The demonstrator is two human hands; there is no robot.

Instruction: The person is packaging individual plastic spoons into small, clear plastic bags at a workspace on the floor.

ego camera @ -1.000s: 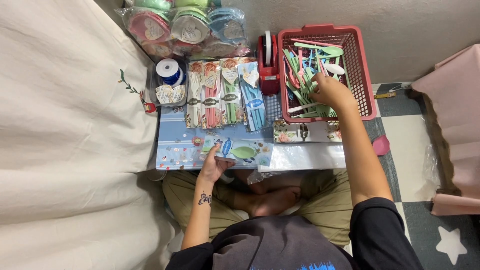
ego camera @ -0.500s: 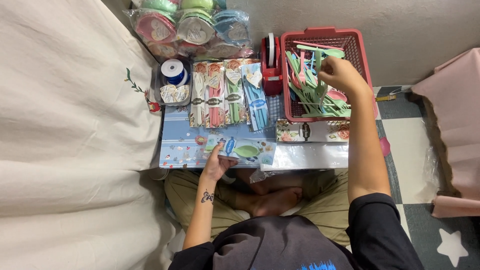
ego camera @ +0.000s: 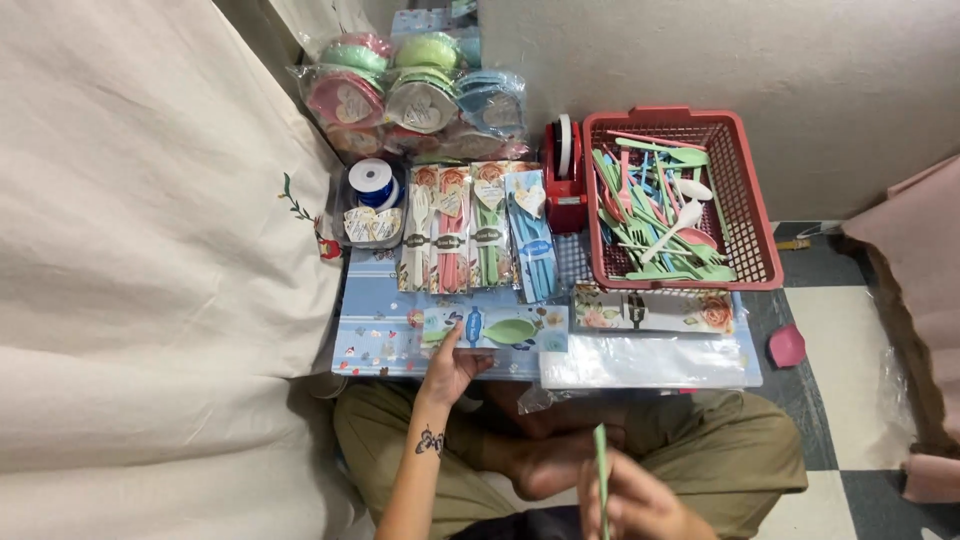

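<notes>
My left hand rests on the near edge of a small low table, fingers on a printed card packet that holds a green spoon. My right hand is low over my lap, gripping a thin green plastic utensil upright. A red plastic basket at the back right holds several loose green, blue, pink and white plastic utensils.
Several wrapped cutlery sets lie in a row beside a red tape dispenser, a blue ribbon spool and stacked wrapped plates. Clear sleeves lie on the table. Cream cloth to the left, a pink object on the floor.
My right hand left the red basket and came down to my lap with a green utensil. The view tilted back. My left hand stayed on the card packet.
</notes>
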